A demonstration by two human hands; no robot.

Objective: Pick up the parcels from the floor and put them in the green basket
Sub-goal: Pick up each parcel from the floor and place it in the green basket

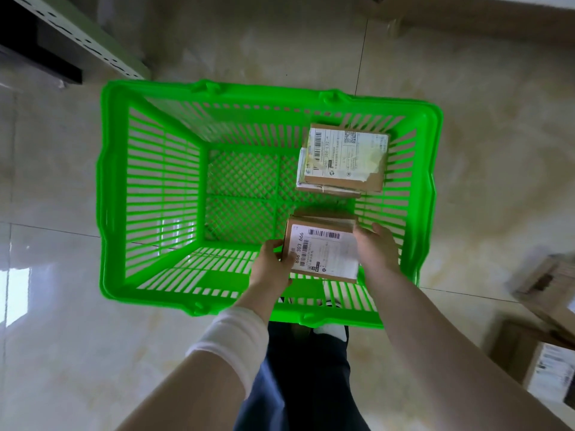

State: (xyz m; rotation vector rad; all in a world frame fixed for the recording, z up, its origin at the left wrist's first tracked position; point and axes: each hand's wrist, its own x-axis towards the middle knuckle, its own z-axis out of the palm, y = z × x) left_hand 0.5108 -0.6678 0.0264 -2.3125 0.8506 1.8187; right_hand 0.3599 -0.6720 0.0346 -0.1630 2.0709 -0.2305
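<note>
1. Green basket [107, 197]: it is stood on the pale tiled floor [482, 150], directly before the person. It is bright green plastic with slatted walls, a lattice bottom and a thick rolled rim.
2. Held parcel [323, 253]: a small brown carton with a white label, a barcode and large printed digits. It is kept level inside the near right part of the basket, below the rim. Whether it touches the bottom cannot be told.
3. Second parcel [342, 157]: a similar brown carton is lying in the far right corner, its label creased and partly torn. It is well apart from the held parcel.
4. Left hand [270, 262]: the carton's left edge is gripped, thumb laid on the label, the fingers hidden beneath.
5. Right hand [378, 248]: the right edge is held, thumb on the top face. The fingers below are mostly hidden.
6. Loose parcels [535, 368]: more brown cartons are seen on the floor at the right edge. They are blurred and cut off.
7. A white band [233, 337] is worn on the left forearm, above dark blue trousers [298, 384].
8. A grey perforated shelf rail [90, 42] is cut off at the upper left.
</note>
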